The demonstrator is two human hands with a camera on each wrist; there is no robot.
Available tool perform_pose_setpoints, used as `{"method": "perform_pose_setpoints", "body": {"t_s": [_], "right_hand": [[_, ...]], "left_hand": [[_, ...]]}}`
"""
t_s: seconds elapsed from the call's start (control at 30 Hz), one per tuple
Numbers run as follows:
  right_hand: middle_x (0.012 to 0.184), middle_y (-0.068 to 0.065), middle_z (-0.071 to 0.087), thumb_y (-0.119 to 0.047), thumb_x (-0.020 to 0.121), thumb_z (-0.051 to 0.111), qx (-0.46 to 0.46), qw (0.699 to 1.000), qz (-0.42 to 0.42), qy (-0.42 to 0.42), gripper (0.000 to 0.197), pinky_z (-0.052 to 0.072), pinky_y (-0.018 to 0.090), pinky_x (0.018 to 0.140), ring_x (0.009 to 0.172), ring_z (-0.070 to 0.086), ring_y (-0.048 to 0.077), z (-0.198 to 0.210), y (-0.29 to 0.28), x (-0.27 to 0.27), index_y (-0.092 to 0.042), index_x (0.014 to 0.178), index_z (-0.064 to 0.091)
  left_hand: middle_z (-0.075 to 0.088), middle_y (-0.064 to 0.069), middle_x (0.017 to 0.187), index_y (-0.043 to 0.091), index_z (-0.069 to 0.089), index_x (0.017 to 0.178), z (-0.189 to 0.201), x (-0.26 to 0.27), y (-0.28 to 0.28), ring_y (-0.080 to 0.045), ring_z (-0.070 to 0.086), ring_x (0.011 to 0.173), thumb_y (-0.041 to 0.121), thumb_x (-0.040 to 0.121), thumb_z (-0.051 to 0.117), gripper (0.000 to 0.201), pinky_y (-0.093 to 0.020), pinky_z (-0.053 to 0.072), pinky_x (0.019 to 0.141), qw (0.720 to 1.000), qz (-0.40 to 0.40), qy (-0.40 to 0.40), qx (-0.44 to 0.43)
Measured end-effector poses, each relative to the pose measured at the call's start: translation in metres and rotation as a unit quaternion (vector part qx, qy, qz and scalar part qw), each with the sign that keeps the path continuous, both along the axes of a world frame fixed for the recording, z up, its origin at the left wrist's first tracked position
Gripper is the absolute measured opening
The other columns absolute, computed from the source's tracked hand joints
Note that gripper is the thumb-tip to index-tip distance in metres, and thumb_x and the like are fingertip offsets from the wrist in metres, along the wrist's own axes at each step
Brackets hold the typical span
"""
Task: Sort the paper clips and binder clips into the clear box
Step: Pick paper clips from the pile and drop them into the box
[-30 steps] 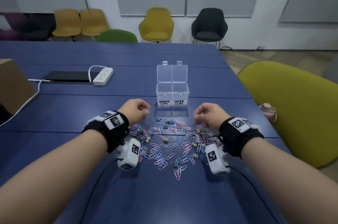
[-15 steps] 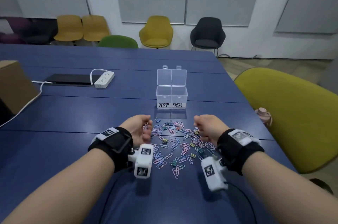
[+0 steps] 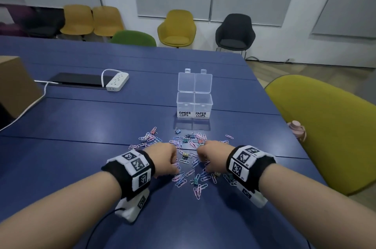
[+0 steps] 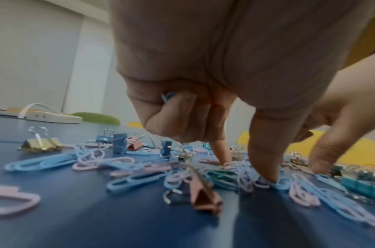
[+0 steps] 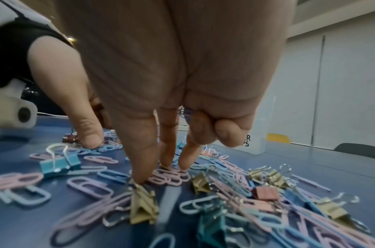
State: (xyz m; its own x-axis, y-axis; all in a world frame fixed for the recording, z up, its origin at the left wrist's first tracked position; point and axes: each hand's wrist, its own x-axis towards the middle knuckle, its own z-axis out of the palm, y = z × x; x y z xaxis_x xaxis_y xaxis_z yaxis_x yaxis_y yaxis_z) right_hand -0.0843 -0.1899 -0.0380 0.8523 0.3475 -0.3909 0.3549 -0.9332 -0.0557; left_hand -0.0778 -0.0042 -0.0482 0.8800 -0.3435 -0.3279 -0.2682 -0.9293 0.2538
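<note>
Dozens of paper clips [image 3: 183, 177] and binder clips [image 3: 185, 154] lie scattered on the blue table [image 3: 81, 126] under and between my hands, with the clear box [image 3: 194, 104] standing open well beyond them. My left hand [image 3: 164, 160] presses thumb and forefinger tips into the pile while its curled fingers grip a blue paper clip [image 4: 167, 96]. My right hand [image 3: 213, 153] touches the clips with thumb and two fingertips [image 5: 140, 174], outer fingers curled round another blue clip [image 5: 185, 114]
</note>
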Motion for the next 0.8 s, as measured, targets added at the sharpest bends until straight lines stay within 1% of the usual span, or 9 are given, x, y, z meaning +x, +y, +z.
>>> {"method": "perform_pose_setpoints", "body": {"t_s": [0.1, 0.17, 0.27, 0.33, 0.53, 0.63, 0.7, 0.73, 0.8], "right_hand": [[0.111, 0.01, 0.062, -0.011, 0.086, 0.06, -0.006, 1.0, 0.004, 0.012, 0.019, 0.046, 0.032, 0.074, 0.099, 0.059, 0.028, -0.002, 0.003, 0.006, -0.013, 0.104, 0.057], [0.108, 0.01, 0.063, -0.008, 0.086, 0.057, -0.011, 1.0, -0.002, 0.015, 0.016, 0.046, 0.031, 0.071, 0.094, 0.06, 0.028, -0.002, 0.004, 0.006, -0.015, 0.1, 0.057], [0.103, 0.009, 0.063, -0.002, 0.085, 0.051, -0.013, 1.0, -0.016, -0.005, 0.019, 0.047, 0.031, 0.069, 0.089, 0.06, 0.028, -0.004, 0.005, 0.002, -0.02, 0.09, 0.053], [0.1, 0.008, 0.062, -0.001, 0.085, 0.049, -0.019, 0.999, -0.026, -0.016, 0.02, 0.048, 0.031, 0.069, 0.091, 0.063, 0.03, -0.005, 0.006, 0.0, -0.02, 0.091, 0.054], [0.108, 0.008, 0.063, -0.002, 0.084, 0.055, 0.019, 0.997, -0.061, -0.036, 0.019, 0.051, 0.032, 0.077, 0.085, 0.057, 0.025, -0.006, 0.004, -0.005, -0.017, 0.096, 0.057], [0.104, 0.006, 0.066, -0.006, 0.085, 0.052, 0.108, 0.987, -0.107, -0.054, 0.018, 0.051, 0.03, 0.084, 0.095, 0.061, 0.024, -0.005, -0.003, -0.007, -0.015, 0.096, 0.063], [0.09, 0.002, 0.065, -0.007, 0.084, 0.056, 0.172, 0.972, -0.149, -0.064, 0.014, 0.05, 0.025, 0.077, 0.086, 0.061, 0.019, -0.004, -0.012, -0.008, -0.019, 0.083, 0.062], [0.082, -0.001, 0.063, -0.007, 0.084, 0.058, 0.207, 0.961, -0.173, -0.061, 0.016, 0.047, 0.021, 0.071, 0.078, 0.059, 0.016, -0.005, -0.017, -0.009, -0.021, 0.075, 0.059], [0.071, -0.004, 0.059, -0.006, 0.084, 0.061, 0.286, 0.933, -0.216, -0.039, 0.021, 0.042, 0.014, 0.056, 0.063, 0.053, 0.01, -0.005, -0.025, -0.011, -0.02, 0.069, 0.056]], "left_hand": [[0.068, 0.002, 0.086, 0.025, 0.055, 0.076, -0.004, 0.004, -0.002, -0.017, 0.061, 0.078, 0.034, 0.079, 0.066, 0.015, -0.027, 0.047, 0.069, 0.999, -0.025, -0.012, 0.021], [0.067, 0.003, 0.083, 0.026, 0.054, 0.071, -0.006, 0.004, -0.005, -0.017, 0.06, 0.078, 0.029, 0.08, 0.065, 0.015, -0.027, 0.049, 0.072, 0.999, -0.028, 0.003, 0.02], [0.068, 0.001, 0.084, 0.025, 0.06, 0.076, -0.007, 0.003, -0.008, -0.016, 0.06, 0.076, 0.023, 0.082, 0.063, 0.007, -0.03, 0.052, 0.075, 0.999, -0.034, 0.004, 0.014], [0.068, 0.0, 0.083, 0.023, 0.062, 0.078, -0.007, 0.004, -0.01, -0.016, 0.059, 0.075, 0.02, 0.083, 0.06, 0.006, -0.031, 0.054, 0.077, 1.0, -0.026, -0.012, 0.004], [0.058, 0.01, 0.063, 0.022, 0.057, 0.063, -0.003, 0.008, -0.004, -0.008, 0.056, 0.064, 0.02, 0.083, 0.065, 0.022, -0.022, 0.047, 0.065, 0.996, 0.033, -0.022, -0.077], [0.057, 0.008, 0.063, 0.019, 0.058, 0.072, 0.002, 0.008, 0.005, -0.008, 0.052, 0.058, 0.022, 0.086, 0.062, 0.015, -0.021, 0.046, 0.056, 0.981, 0.08, 0.011, -0.174], [0.048, 0.002, 0.058, 0.015, 0.054, 0.072, 0.005, 0.006, 0.008, -0.013, 0.043, 0.048, 0.02, 0.089, 0.057, 0.018, -0.019, 0.037, 0.046, 0.942, 0.154, 0.057, -0.294], [0.04, 0.0, 0.056, 0.014, 0.049, 0.069, 0.005, 0.005, 0.008, -0.013, 0.035, 0.045, 0.015, 0.091, 0.054, 0.022, -0.018, 0.029, 0.043, 0.893, 0.209, 0.097, -0.386], [0.027, 0.0, 0.056, 0.017, 0.036, 0.065, 0.004, 0.005, 0.009, -0.012, 0.023, 0.042, 0.008, 0.091, 0.043, 0.028, -0.017, 0.019, 0.04, 0.75, 0.304, 0.19, -0.557]]}}
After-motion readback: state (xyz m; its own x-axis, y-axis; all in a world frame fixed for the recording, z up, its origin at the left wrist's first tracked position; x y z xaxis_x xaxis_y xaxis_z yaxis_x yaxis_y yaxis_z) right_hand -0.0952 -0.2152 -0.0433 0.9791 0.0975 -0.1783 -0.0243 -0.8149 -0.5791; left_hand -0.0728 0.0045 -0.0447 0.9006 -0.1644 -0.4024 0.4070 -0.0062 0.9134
